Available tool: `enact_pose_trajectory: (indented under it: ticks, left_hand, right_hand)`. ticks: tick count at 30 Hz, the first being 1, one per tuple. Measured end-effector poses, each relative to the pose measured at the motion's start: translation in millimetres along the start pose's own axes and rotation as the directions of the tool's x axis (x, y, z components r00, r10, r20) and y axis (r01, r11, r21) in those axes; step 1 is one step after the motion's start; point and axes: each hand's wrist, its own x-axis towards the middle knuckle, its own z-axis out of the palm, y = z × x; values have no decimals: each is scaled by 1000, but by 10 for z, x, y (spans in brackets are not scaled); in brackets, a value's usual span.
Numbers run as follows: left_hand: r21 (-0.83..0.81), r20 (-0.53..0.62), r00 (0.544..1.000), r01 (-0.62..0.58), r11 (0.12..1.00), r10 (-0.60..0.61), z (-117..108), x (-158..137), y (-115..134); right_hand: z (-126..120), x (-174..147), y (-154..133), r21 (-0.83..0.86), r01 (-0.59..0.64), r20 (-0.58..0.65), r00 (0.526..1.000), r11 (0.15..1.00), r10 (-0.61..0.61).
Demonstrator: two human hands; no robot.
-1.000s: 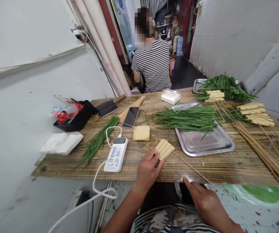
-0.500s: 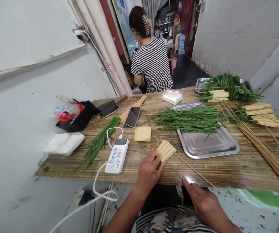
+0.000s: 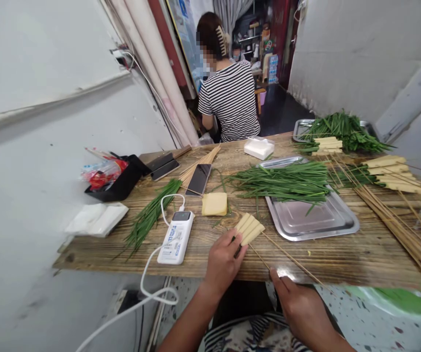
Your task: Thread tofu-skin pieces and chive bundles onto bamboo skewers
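Observation:
Several pale yellow tofu-skin rolls lie side by side under the fingers of my left hand, which grips them near the table's front edge. Dark green bits show between its fingers. My right hand pinches the end of a thin bamboo skewer that runs into the rolls. A second skewer slants from the rolls across the wood to the right. Just beyond the rolls sits a stack of flat yellow tofu-skin sheets.
Chives lie across a metal tray; more chives lie left. A white power bank with a cable, a phone and a black box stand left. Loose skewers and finished rolls lie right. A person sits beyond.
My right hand has shifted slightly left along with the skewer end. My left hand keeps its hold on the rolls; the whole view has moved a little.

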Motion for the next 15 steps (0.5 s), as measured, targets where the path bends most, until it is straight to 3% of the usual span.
enact_pose_trajectory:
  ticks: [4,11,15]
  left_hand:
    - [-42,-25,1000,12,999,-13,13,-23,-9]
    - [-17,-19,999,44,999,-45,4,-28,13]
    - [25,-22,999,36,999,-36,-6,-11,25]
  right_hand:
    - [-50,-118,94,59,-3,-10,1000,998,4]
    - [42,-659,276,139,11,-65,998,990,-2]
    - [93,-714,311,151,4,-74,997,989,7]
